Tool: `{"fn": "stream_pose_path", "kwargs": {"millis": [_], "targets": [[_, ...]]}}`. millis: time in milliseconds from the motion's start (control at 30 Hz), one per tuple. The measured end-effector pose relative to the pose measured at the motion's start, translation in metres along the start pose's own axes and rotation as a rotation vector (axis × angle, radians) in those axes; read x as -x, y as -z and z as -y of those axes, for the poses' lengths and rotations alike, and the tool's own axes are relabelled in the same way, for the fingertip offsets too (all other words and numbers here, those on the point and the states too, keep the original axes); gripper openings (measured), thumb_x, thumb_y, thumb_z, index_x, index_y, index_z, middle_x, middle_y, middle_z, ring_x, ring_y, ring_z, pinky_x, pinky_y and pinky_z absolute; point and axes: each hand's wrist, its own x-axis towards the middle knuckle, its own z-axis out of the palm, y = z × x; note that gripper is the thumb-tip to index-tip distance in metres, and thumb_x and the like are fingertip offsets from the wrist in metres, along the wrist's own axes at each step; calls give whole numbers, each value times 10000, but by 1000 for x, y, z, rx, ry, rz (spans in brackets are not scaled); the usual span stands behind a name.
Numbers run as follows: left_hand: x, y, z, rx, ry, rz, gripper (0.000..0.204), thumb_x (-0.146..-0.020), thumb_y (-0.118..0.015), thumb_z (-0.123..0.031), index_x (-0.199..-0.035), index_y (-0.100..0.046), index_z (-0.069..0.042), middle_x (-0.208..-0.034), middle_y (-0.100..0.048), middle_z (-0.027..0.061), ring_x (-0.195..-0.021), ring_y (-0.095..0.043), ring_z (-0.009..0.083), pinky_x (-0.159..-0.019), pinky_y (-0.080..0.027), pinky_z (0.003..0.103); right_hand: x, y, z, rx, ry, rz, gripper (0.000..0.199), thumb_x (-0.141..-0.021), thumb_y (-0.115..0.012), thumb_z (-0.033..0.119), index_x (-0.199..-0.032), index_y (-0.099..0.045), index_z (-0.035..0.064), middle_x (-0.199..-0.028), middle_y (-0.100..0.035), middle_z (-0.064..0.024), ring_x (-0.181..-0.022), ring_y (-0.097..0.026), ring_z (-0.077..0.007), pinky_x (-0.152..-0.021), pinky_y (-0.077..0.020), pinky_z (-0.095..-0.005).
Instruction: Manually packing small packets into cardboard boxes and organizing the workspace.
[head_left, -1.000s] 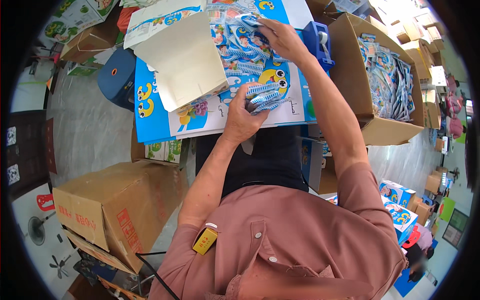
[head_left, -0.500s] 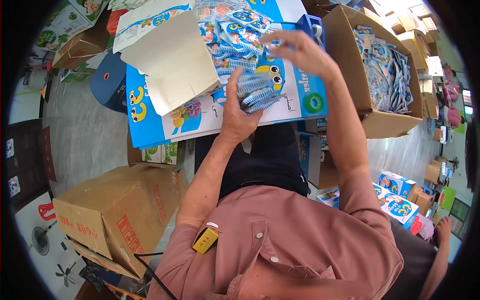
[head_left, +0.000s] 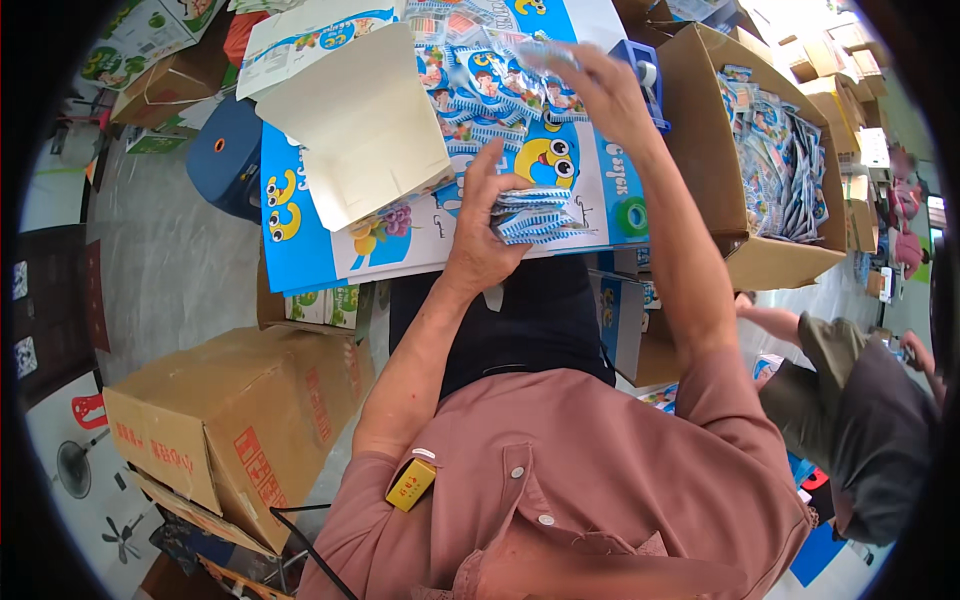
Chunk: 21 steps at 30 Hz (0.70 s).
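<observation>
Blue packet point(head_left: 548, 52) now lifted by right hand point(head_left: 600, 90); left hand point(head_left: 485, 235) stack point(head_left: 535, 215) unchanged.

Right hand point(head_left: 600, 90) has risen from the far pile, now lifting one packet point(head_left: 548, 52); left hand point(head_left: 487, 235) keeps the stack of packets point(head_left: 535, 213), tilted more upright.

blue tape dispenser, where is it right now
In the head view the blue tape dispenser sits at the upper right, just beyond the raised right hand, against the near wall of the open brown cardboard box full of sachets.
</observation>
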Motion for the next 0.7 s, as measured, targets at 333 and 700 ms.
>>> {"fn": "stream_pose_path", "kwargs": {"millis": [333, 700], "targets": [[4, -13, -13, 457, 308, -46, 666, -755, -824, 37, -1323, -490, -60, -1462, -490, 223, -1329, -555, 301, -1043, -495, 378, 55, 22, 56, -70, -331, 615, 312, -986, -652, 124, -1289, -693, 65, -1132, -745, -149, -1031, -706, -274, -921, -551, -391], [2, -9, -6, 376, 354, 27, 615, -763, -831, 15, -1287, -516, -53, -1148, -690, 151, -1086, -704, 242, -890, -576, 356, -86, -8, -92, 307, -24, 428, 814, -856, -682, -25, -1575, -427, 256, -1576, -482, -153, -1365, -540, -379, -1056, -531, -508]]}}
